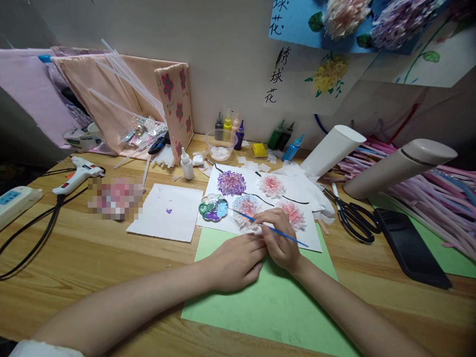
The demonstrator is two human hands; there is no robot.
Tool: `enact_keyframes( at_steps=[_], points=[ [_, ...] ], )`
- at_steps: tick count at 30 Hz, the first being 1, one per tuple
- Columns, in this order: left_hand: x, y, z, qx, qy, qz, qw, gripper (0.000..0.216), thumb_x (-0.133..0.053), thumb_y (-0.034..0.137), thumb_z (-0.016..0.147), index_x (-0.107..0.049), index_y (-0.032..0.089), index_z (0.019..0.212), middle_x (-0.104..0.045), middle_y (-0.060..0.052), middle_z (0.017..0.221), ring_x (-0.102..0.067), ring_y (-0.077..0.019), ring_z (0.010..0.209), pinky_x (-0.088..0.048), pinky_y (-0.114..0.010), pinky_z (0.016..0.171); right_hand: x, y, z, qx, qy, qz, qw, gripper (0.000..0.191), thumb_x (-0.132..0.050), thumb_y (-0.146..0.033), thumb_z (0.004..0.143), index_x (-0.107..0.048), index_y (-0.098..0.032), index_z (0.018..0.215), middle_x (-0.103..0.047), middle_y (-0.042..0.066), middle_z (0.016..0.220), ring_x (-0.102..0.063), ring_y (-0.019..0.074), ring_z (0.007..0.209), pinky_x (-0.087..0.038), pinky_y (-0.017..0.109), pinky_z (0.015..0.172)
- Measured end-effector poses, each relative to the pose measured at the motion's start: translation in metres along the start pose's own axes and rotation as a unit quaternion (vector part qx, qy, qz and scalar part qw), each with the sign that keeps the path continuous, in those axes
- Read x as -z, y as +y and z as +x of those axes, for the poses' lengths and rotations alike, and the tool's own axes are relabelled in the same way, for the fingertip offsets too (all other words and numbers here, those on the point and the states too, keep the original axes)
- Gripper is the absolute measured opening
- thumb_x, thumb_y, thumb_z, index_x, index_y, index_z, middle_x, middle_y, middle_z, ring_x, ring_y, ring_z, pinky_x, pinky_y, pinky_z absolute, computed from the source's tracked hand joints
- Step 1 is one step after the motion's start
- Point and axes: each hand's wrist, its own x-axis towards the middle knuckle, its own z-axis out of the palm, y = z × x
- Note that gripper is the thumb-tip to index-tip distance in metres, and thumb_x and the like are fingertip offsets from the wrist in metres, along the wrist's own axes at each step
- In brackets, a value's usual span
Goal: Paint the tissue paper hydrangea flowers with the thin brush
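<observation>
My right hand (280, 240) is closed around a thin blue paintbrush (275, 230). The brush points left, its tip between a flower-shaped paint palette (213, 208) and a blue-and-pink paper flower (247, 207). Flat beside it lies my left hand (238, 262), palm down, its fingertips partly hidden by the right hand. Both rest over the lower edge of a white sheet (310, 240), which lies on green paper (260, 317). Also on the sheet are a purple flower (231, 183), two pinkish-red flowers (271, 186) and dark painted stems. Green, purple and light blue paint fills the palette.
Left are a white paper (163, 223) with purple specks, a glue gun (80, 173) and a power strip (17, 203). Paint bottles (240, 135) and a clear bowl (220, 144) stand behind. To the right lie scissors (357, 218), a phone (412, 248) and a leaning bottle (397, 168).
</observation>
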Motion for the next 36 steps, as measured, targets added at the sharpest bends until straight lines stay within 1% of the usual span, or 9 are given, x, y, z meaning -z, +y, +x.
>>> enact_keyframes(
  at_steps=[3,5,7,9,12,17,21,24,36],
  points=[
    [0.0,0.0,-0.002,0.007,-0.001,-0.015,1.0,0.04,-0.04,0.02,0.091,-0.047,0.012,0.13,-0.051,-0.012,0.136,-0.047,-0.0224,0.124,-0.036,-0.037,0.107,0.005,0.01,-0.002,-0.033,0.097,0.05,0.993,0.018,-0.037,-0.02,0.092,-0.054,-0.023,0.089,-0.062,0.003,0.078,-0.056,0.0196,0.078,-0.04,0.04,0.076],
    [-0.001,0.0,-0.003,0.015,-0.005,-0.017,1.0,0.044,-0.039,0.021,0.092,-0.042,0.014,0.135,-0.046,-0.011,0.141,-0.044,-0.0224,0.128,-0.034,-0.039,0.109,0.007,0.016,-0.002,-0.07,0.156,0.087,0.981,0.021,-0.035,-0.023,0.093,-0.052,-0.023,0.081,-0.057,0.001,0.069,-0.054,0.0181,0.07,-0.041,0.038,0.071],
    [-0.001,0.0,-0.004,0.019,-0.008,-0.019,1.0,0.045,-0.039,0.022,0.093,-0.041,0.015,0.137,-0.043,-0.01,0.143,-0.042,-0.0225,0.13,-0.034,-0.04,0.11,0.007,0.019,-0.001,-0.103,0.193,0.119,0.969,0.023,-0.035,-0.025,0.093,-0.05,-0.022,0.076,-0.053,0.0,0.066,-0.052,0.0163,0.063,-0.041,0.035,0.065],
    [-0.001,0.0,-0.004,0.021,-0.011,-0.021,0.999,0.046,-0.039,0.021,0.092,-0.04,0.015,0.138,-0.043,-0.01,0.144,-0.041,-0.0224,0.13,-0.034,-0.04,0.11,0.006,0.021,0.0,-0.118,0.207,0.141,0.961,0.023,-0.035,-0.027,0.093,-0.049,-0.022,0.075,-0.052,-0.001,0.066,-0.051,0.0151,0.059,-0.04,0.034,0.062],
    [0.0,0.001,-0.004,0.024,-0.018,-0.02,0.999,0.046,-0.039,0.021,0.092,-0.041,0.014,0.137,-0.044,-0.01,0.143,-0.041,-0.0223,0.131,-0.033,-0.039,0.111,0.005,0.019,-0.001,-0.11,0.207,0.152,0.96,0.022,-0.036,-0.027,0.093,-0.049,-0.022,0.075,-0.051,-0.001,0.064,-0.051,0.0155,0.06,-0.04,0.034,0.063],
    [0.002,0.001,-0.002,0.024,-0.019,-0.021,0.999,0.045,-0.04,0.021,0.092,-0.042,0.015,0.137,-0.045,-0.01,0.143,-0.041,-0.0225,0.13,-0.033,-0.039,0.111,0.005,0.018,-0.003,-0.084,0.156,0.138,0.974,0.022,-0.035,-0.025,0.093,-0.05,-0.022,0.078,-0.054,0.0,0.067,-0.052,0.0163,0.063,-0.041,0.035,0.064],
    [0.001,0.0,-0.002,0.023,-0.017,-0.023,0.999,0.045,-0.04,0.021,0.092,-0.041,0.016,0.137,-0.045,-0.01,0.142,-0.042,-0.0219,0.13,-0.033,-0.038,0.111,0.005,0.018,-0.004,-0.071,0.138,0.113,0.981,0.022,-0.034,-0.024,0.093,-0.051,-0.022,0.079,-0.055,0.001,0.069,-0.053,0.0165,0.065,-0.042,0.036,0.066],
    [0.001,0.0,-0.002,0.023,-0.02,-0.018,0.999,0.046,-0.039,0.021,0.092,-0.04,0.016,0.138,-0.045,-0.01,0.142,-0.043,-0.022,0.129,-0.033,-0.038,0.111,0.005,0.019,-0.004,-0.076,0.124,0.105,0.984,0.022,-0.034,-0.024,0.093,-0.052,-0.022,0.079,-0.056,0.001,0.069,-0.054,0.0167,0.067,-0.042,0.036,0.067],
    [0.002,0.001,-0.002,0.022,-0.031,0.0,0.999,0.045,-0.036,0.023,0.093,-0.043,0.012,0.136,-0.045,-0.009,0.142,-0.044,-0.0229,0.127,-0.032,-0.036,0.111,0.005,0.019,-0.003,-0.107,0.133,0.127,0.977,0.021,-0.036,-0.023,0.093,-0.053,-0.021,0.081,-0.055,0.0,0.071,-0.053,0.0158,0.068,-0.041,0.034,0.067]
  ],
)
